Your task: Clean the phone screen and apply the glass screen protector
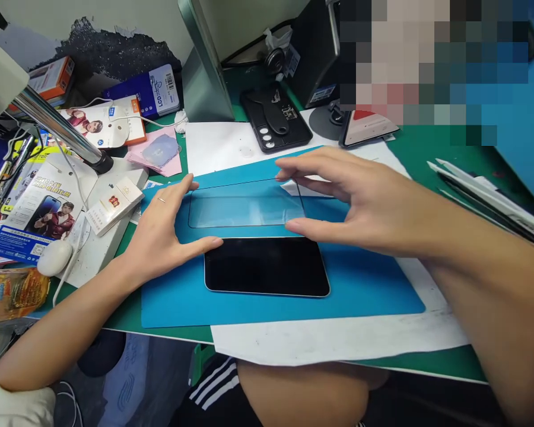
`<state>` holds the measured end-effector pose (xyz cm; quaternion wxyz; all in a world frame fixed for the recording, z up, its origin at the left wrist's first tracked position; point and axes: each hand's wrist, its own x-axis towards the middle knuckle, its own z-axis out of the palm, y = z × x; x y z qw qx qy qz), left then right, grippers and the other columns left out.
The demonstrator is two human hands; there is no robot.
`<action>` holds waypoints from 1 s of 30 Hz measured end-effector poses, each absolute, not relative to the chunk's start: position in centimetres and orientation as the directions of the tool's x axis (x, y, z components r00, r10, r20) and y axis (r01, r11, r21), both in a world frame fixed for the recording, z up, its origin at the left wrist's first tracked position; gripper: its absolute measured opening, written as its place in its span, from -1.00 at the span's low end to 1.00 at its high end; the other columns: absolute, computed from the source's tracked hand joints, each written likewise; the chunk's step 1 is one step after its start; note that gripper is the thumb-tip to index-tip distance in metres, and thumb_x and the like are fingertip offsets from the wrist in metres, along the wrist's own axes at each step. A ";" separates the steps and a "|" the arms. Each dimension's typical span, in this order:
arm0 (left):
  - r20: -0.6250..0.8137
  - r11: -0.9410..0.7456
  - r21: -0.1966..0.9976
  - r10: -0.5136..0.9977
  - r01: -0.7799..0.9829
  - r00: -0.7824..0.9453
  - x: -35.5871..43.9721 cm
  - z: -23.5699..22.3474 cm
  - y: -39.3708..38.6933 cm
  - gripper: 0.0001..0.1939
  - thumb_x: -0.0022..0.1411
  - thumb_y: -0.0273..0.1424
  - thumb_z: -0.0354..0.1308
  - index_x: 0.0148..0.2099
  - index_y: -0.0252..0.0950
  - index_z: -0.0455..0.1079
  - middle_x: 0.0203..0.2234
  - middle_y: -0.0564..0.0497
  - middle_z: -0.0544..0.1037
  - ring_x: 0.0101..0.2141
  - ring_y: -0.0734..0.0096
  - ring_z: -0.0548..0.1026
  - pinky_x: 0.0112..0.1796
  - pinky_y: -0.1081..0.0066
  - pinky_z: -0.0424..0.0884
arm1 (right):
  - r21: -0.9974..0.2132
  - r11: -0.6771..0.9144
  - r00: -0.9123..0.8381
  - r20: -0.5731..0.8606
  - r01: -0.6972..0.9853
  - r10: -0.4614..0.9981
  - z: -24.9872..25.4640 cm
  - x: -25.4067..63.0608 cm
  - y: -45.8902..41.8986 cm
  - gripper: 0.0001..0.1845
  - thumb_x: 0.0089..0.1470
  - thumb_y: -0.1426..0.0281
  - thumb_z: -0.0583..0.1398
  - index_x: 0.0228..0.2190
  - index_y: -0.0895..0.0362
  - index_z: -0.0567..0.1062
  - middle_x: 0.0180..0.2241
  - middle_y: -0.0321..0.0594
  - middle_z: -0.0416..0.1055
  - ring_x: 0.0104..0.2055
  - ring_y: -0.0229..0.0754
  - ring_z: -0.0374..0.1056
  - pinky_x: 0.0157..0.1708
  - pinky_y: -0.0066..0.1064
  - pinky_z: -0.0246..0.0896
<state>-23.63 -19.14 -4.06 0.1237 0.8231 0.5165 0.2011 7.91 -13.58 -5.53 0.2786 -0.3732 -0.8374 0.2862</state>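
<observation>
Worktop (pixel 427 145), green: carries a blue mat (pixel 374 290), laid over white paper (pixel 338 344) that shows along the near edge.

Item 1. Clear glass sheet (pixel 244 207), thin dark border: over the middle of the mat, just beyond the phone. Whether it lies on the mat or is raised cannot be told.

Item 2. Phone (pixel 267 267), black, dark screen upward: flat on the mat, toward the worktop's near edge, long side roughly along it.

Item 3. Right hand (pixel 287 198): thumb and fingers curved around the sheet's right end, apparently gripping it by the edges.

Item 4. Left hand (pixel 207 210): spread open, index finger by the sheet's far-left corner, thumb at the phone's far-left corner. Firm contact cannot be confirmed.

Item 5. White carton (pixel 114 204), small: toward the worktop's left edge, among packets.

Item 6. Black-cased phone (pixel 276 115): toward the worktop's far edge, beyond the mat.

Condition risks, judged: a narrow, uneven edge hold could let the sheet slip or tip, its near edge knocking the phone. Squeezing or twisting from the right end could chip or crack a corner. A thumb straying inward could smear the sheet or the phone's screen.
</observation>
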 end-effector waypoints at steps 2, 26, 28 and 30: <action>0.200 -0.424 0.416 0.905 0.804 0.375 -23.8 -4.2 -19.0 0.04 0.21 0.19 0.30 0.53 -0.12 0.00 0.33 -0.20 0.39 0.27 -0.07 0.40 0.26 -0.06 0.36 | -0.773 0.467 -0.556 0.182 0.430 0.811 -5.6 7.6 -13.5 -0.20 0.06 0.04 0.34 0.26 0.09 0.43 0.15 -0.02 0.46 0.20 0.15 0.44 0.24 0.06 0.43; 0.062 -0.122 0.870 0.988 0.478 0.139 -23.1 -3.4 -19.1 -0.40 0.42 0.08 -0.01 0.26 -0.18 0.43 -0.49 0.07 0.49 -0.41 0.32 0.41 -0.33 0.29 0.29 | -0.273 0.897 -0.574 0.695 0.347 0.433 -5.5 6.3 -15.1 -0.04 0.26 0.06 0.30 0.48 -0.02 0.01 0.24 0.05 0.41 0.26 0.12 0.39 0.19 0.05 0.42; 0.029 -0.089 0.887 0.990 0.454 0.137 -23.0 -3.4 -19.2 -0.42 0.43 0.06 -0.03 0.25 -0.19 0.42 -0.52 0.08 0.49 -0.46 0.34 0.35 -0.39 0.30 0.22 | -0.082 0.922 -0.616 0.721 0.378 0.317 -5.0 6.0 -15.3 0.07 0.20 0.15 0.37 0.49 0.11 -0.04 0.27 0.19 0.36 0.31 0.17 0.33 0.22 0.09 0.38; -0.005 -0.060 0.901 0.989 0.430 0.148 -22.9 -3.4 -19.2 -0.43 0.43 0.05 -0.05 0.24 -0.19 0.40 -0.54 0.09 0.50 -0.51 0.36 0.26 -0.43 0.31 0.14 | 0.029 0.903 -0.650 0.704 0.429 0.286 -4.8 5.7 -15.6 0.00 0.23 0.29 0.36 0.48 0.18 -0.02 0.28 0.20 0.36 0.33 0.16 0.32 0.23 0.09 0.36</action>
